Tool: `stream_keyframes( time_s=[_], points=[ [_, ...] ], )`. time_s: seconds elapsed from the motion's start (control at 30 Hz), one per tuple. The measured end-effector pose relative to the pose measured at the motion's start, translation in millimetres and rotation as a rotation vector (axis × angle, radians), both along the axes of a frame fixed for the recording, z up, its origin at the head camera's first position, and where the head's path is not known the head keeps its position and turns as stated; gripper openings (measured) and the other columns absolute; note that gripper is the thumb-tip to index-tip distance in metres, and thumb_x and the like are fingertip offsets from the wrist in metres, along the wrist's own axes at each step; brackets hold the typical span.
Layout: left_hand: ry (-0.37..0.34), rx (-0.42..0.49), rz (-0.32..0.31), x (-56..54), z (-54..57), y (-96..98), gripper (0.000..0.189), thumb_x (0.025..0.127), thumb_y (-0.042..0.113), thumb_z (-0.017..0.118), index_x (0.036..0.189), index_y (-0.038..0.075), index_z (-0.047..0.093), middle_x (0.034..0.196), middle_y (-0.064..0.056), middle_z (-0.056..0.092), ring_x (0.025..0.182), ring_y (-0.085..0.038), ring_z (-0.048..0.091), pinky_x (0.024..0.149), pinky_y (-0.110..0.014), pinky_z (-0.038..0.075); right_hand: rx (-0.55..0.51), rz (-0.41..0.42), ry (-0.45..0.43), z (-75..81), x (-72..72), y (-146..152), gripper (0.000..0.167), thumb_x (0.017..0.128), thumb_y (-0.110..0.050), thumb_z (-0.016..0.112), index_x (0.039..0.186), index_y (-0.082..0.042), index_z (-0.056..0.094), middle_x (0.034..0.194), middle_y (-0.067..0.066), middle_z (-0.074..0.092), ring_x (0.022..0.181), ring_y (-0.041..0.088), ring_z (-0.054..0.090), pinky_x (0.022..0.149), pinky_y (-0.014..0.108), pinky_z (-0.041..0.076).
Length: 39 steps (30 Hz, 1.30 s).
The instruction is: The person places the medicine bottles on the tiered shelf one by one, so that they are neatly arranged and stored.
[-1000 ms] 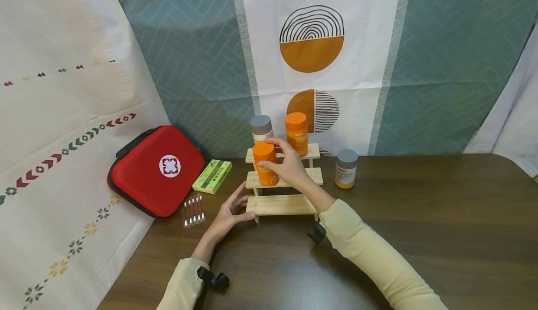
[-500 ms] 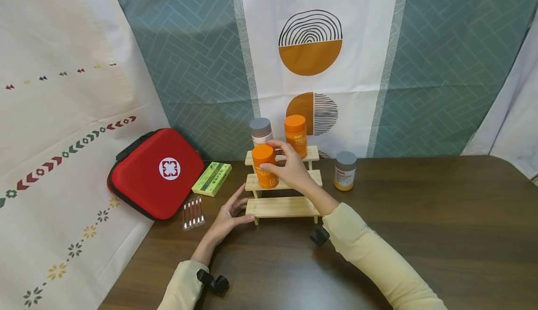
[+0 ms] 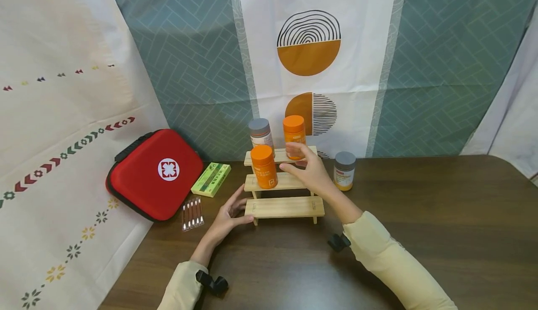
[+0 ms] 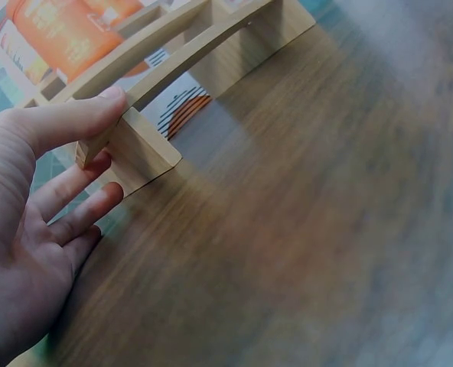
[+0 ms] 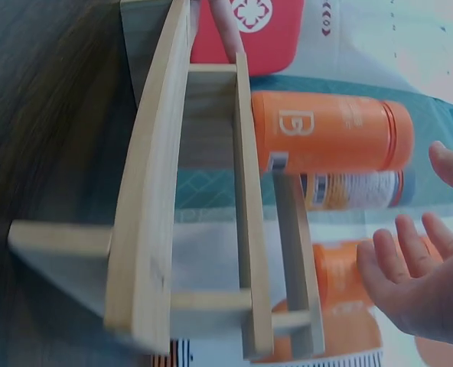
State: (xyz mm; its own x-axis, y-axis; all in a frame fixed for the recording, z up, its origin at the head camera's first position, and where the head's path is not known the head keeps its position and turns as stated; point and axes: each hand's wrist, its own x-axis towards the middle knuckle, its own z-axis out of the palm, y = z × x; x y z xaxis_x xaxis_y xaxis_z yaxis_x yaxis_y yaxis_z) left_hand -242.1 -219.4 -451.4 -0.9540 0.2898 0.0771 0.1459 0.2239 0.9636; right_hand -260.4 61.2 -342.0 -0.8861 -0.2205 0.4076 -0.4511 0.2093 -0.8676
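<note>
A three-step wooden display stand point(image 3: 286, 207) stands on the table. My left hand point(image 3: 227, 219) holds its left end; in the left wrist view the thumb point(image 4: 81, 122) lies on the lowest step's edge, fingertips beside the end. An orange jar point(image 3: 265, 170) stands upright on the middle step's left part. My right hand point(image 3: 314, 172) is apart from it, to its right, fingers spread and loosely bent, holding nothing. On the top step stand a grey-lidded jar point(image 3: 260, 135) and a second orange jar point(image 3: 294, 130), partly hidden by my right hand in the head view.
Another grey-lidded jar point(image 3: 344, 172) stands on the table right of the stand. At left are a red first-aid case point(image 3: 147, 174), a yellow-green box point(image 3: 211, 179) and a pack of cotton swabs point(image 3: 193, 214). A patterned cloth point(image 3: 201, 67) hangs behind.
My right hand has let go of the orange jar on the middle step and moved right. The jar stays in place. My left hand keeps its hold on the stand.
</note>
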Motion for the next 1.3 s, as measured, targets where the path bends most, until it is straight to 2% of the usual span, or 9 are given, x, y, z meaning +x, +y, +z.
stream_keyframes(
  time_s=[0.23, 0.43, 0.53, 0.73, 0.97, 1.07, 1.2, 1.3],
  points=[
    [-0.003, -0.004, 0.005, -0.2, -0.2, 0.1, 0.094, 0.083, 0.005, 0.075, 0.157, 0.027, 0.02, 0.143, -0.022, 0.052, 0.127, -0.036, 0.053, 0.113, -0.056, 0.031, -0.097, -0.01, -0.073, -3.5, 3.7, 24.9, 0.052, 0.091, -0.013, 0.068, 0.14, -0.007, 0.048, 0.137, 0.018, 0.053, 0.127, 0.033, 0.05, 0.105, 0.047, 0.044],
    [-0.003, -0.005, 0.006, -1.0, -0.5, 0.1, 0.094, 0.083, 0.005, 0.075, 0.156, 0.029, 0.021, 0.143, -0.021, 0.052, 0.127, -0.036, 0.053, 0.114, -0.056, 0.031, -0.116, -0.065, -0.122, -8.6, 0.1, 48.1, 0.051, 0.093, -0.017, 0.066, 0.14, -0.007, 0.048, 0.138, 0.017, 0.053, 0.127, 0.029, 0.05, 0.099, 0.021, 0.045],
    [0.0, -0.012, 0.001, -0.9, -0.7, 0.0, 0.094, 0.083, 0.006, 0.075, 0.157, 0.028, 0.02, 0.143, -0.021, 0.052, 0.128, -0.036, 0.052, 0.114, -0.057, 0.031, -0.124, -0.11, -0.137, -12.3, -1.2, 60.0, 0.049, 0.095, -0.018, 0.064, 0.14, -0.006, 0.048, 0.139, 0.018, 0.052, 0.125, 0.026, 0.051, 0.095, 0.014, 0.042],
    [0.005, -0.013, 0.005, -0.6, -1.3, -0.3, 0.094, 0.083, 0.005, 0.075, 0.157, 0.027, 0.02, 0.143, -0.021, 0.052, 0.127, -0.036, 0.053, 0.113, -0.057, 0.031, -0.137, -0.167, -0.142, -12.9, -2.3, 78.7, 0.052, 0.096, -0.024, 0.063, 0.141, -0.005, 0.046, 0.139, 0.017, 0.051, 0.121, 0.017, 0.051, 0.092, 0.011, 0.043],
    [0.005, -0.008, 0.002, -2.1, -1.4, 0.8, 0.094, 0.083, 0.006, 0.075, 0.157, 0.028, 0.02, 0.144, -0.021, 0.052, 0.127, -0.036, 0.053, 0.113, -0.057, 0.031, -0.133, -0.226, -0.114, -8.6, -7.0, 95.3, 0.053, 0.095, -0.027, 0.065, 0.14, -0.007, 0.048, 0.136, 0.011, 0.052, 0.124, 0.021, 0.05, 0.09, 0.01, 0.043],
    [0.003, -0.008, 0.004, -2.8, -1.0, 0.8, 0.094, 0.083, 0.006, 0.075, 0.157, 0.028, 0.02, 0.144, -0.021, 0.052, 0.127, -0.036, 0.053, 0.113, -0.057, 0.031, -0.129, -0.27, -0.109, -8.6, -10.8, 104.1, 0.054, 0.094, -0.027, 0.065, 0.14, -0.006, 0.048, 0.133, 0.006, 0.055, 0.121, 0.016, 0.052, 0.09, 0.009, 0.042],
    [-0.001, -0.011, 0.008, -2.4, -0.9, 0.6, 0.094, 0.083, 0.006, 0.075, 0.157, 0.026, 0.02, 0.143, -0.021, 0.053, 0.126, -0.035, 0.053, 0.113, -0.056, 0.031, -0.127, -0.333, -0.121, -10.9, -15.6, 114.3, 0.056, 0.093, -0.028, 0.066, 0.141, -0.005, 0.048, 0.132, 0.007, 0.057, 0.119, 0.013, 0.052, 0.091, 0.009, 0.041],
    [-0.008, -0.014, 0.013, -0.9, -1.1, 0.5, 0.094, 0.083, 0.006, 0.075, 0.157, 0.026, 0.02, 0.142, -0.021, 0.053, 0.126, -0.034, 0.054, 0.113, -0.056, 0.032, -0.122, -0.364, -0.139, -13.6, -17.3, 118.9, 0.057, 0.093, -0.029, 0.066, 0.142, -0.005, 0.047, 0.137, 0.011, 0.055, 0.125, 0.02, 0.05, 0.092, 0.011, 0.04]
  ],
)
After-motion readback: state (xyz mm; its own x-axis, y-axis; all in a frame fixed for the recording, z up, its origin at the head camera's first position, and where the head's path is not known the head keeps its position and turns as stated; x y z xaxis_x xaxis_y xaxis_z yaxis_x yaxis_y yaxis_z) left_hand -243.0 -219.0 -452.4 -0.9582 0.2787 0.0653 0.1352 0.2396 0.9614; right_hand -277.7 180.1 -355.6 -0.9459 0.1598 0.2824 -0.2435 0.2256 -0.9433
